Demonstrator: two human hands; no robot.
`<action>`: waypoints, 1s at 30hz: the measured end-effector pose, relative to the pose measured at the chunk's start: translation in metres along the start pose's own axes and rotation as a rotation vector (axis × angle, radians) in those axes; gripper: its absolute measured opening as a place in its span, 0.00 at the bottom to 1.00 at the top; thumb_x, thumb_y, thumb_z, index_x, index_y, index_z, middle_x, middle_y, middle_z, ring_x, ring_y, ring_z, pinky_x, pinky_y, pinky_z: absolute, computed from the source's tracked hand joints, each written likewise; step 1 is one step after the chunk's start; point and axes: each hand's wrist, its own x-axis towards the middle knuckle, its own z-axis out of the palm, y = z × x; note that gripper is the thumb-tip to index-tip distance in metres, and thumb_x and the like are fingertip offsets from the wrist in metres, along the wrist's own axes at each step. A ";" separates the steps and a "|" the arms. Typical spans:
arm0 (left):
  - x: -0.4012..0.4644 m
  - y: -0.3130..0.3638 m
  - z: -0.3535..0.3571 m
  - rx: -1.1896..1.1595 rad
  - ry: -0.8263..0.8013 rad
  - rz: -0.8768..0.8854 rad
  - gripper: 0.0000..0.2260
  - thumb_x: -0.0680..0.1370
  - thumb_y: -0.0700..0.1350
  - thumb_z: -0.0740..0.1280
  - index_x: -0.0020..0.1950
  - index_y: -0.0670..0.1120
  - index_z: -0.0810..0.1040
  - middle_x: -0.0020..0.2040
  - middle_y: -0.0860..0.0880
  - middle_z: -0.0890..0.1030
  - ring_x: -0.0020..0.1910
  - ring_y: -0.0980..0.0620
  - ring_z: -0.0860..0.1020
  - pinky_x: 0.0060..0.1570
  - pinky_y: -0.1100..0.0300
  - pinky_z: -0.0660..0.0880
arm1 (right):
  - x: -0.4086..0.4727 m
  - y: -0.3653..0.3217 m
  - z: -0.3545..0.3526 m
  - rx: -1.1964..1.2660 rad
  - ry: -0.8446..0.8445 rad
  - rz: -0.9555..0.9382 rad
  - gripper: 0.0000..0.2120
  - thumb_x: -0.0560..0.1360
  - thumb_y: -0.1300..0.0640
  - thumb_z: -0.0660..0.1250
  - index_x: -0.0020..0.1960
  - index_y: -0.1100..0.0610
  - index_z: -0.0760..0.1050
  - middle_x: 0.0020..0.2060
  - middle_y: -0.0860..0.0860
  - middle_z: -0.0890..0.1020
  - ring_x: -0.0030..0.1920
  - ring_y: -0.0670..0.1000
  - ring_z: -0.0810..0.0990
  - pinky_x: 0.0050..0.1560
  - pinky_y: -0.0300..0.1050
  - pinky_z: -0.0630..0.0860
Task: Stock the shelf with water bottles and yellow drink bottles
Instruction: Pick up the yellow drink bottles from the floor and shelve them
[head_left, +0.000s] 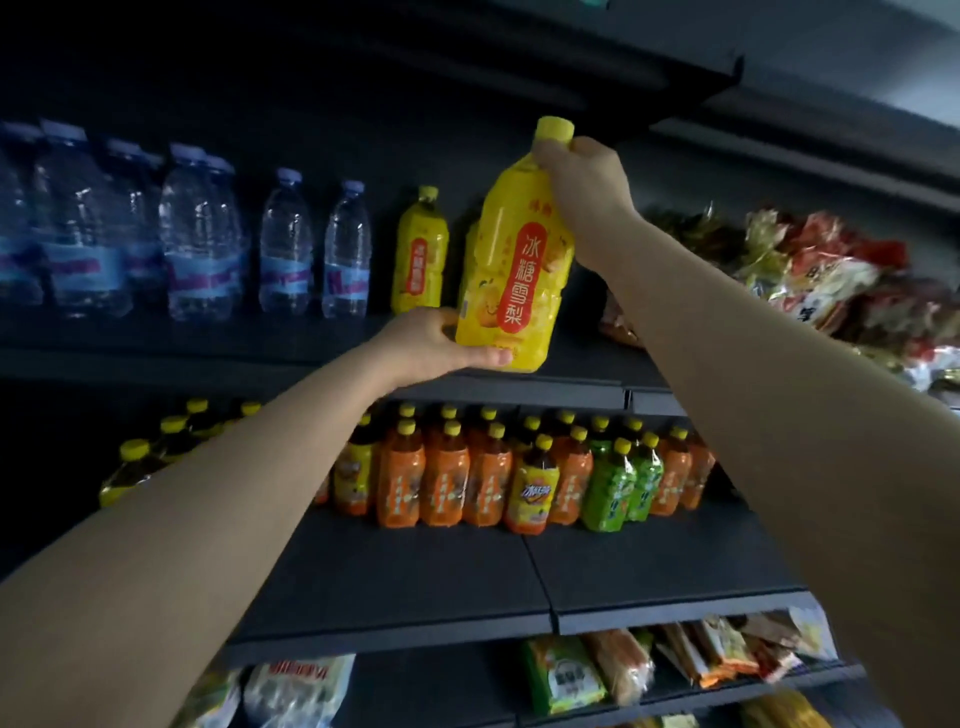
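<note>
- A large yellow plastic drink bottle with a yellow cap and a red oval label (511, 260) is held upright, slightly tilted, above the front edge of the dark upper shelf (519, 387).
- Its neck, just under the cap, is gripped by the right hand (584, 182).
- Its base is cupped from below by the left hand (441, 343), fingers curled under it.
- A smaller yellow drink bottle (420, 252) is seen standing behind on the same shelf, beside a row of clear water bottles with blue labels (197, 239).
- Orange and green bottles with yellow caps (519, 478) are ranged on the shelf below.
</note>
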 end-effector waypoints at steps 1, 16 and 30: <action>0.019 0.006 0.000 0.046 -0.018 -0.003 0.29 0.68 0.67 0.72 0.66 0.60 0.75 0.67 0.56 0.76 0.66 0.51 0.73 0.62 0.56 0.67 | 0.014 0.007 -0.005 -0.006 0.011 -0.008 0.10 0.77 0.45 0.65 0.47 0.52 0.75 0.42 0.50 0.79 0.44 0.52 0.81 0.45 0.49 0.79; 0.215 -0.002 0.062 0.365 -0.028 -0.074 0.26 0.75 0.59 0.71 0.67 0.46 0.75 0.63 0.48 0.78 0.60 0.49 0.76 0.55 0.59 0.72 | 0.164 0.150 -0.013 -0.134 0.003 -0.025 0.19 0.79 0.45 0.64 0.63 0.56 0.74 0.51 0.53 0.79 0.44 0.51 0.78 0.39 0.44 0.73; 0.288 -0.030 0.088 0.553 -0.005 -0.175 0.28 0.76 0.58 0.70 0.71 0.46 0.70 0.64 0.48 0.77 0.62 0.48 0.76 0.60 0.53 0.74 | 0.237 0.223 0.022 -0.066 -0.049 0.009 0.19 0.80 0.47 0.64 0.65 0.57 0.74 0.51 0.50 0.77 0.47 0.50 0.75 0.42 0.39 0.68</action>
